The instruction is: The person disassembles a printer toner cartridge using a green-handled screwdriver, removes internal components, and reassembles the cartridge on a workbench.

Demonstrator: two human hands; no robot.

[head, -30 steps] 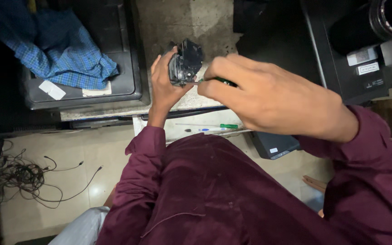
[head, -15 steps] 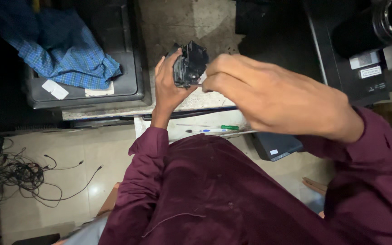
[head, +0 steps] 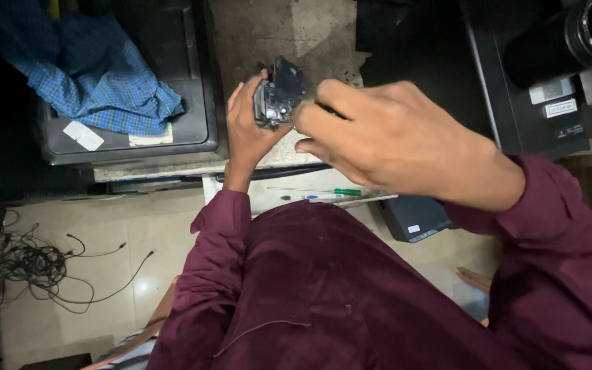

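Observation:
A small black mechanical part (head: 280, 92) is held up over the worn work surface (head: 289, 31). My left hand (head: 247, 130) grips it from below and the left, fingers wrapped round its side. My right hand (head: 392, 140) reaches in from the right, and its fingertips touch the part's right edge. What the right fingers pinch is hidden by the hand. Both arms wear maroon sleeves.
A dark grey machine (head: 173, 116) with a blue checked cloth (head: 97, 75) on it stands at the left. A black device with a lens barrel (head: 549, 75) is at the right. A green-handled screwdriver (head: 323, 191) and a pen (head: 310, 198) lie on the ledge. Loose cables (head: 42, 264) lie on the floor.
Both hands and the black part have shifted slightly to the right and up in the view; the grip looks the same.

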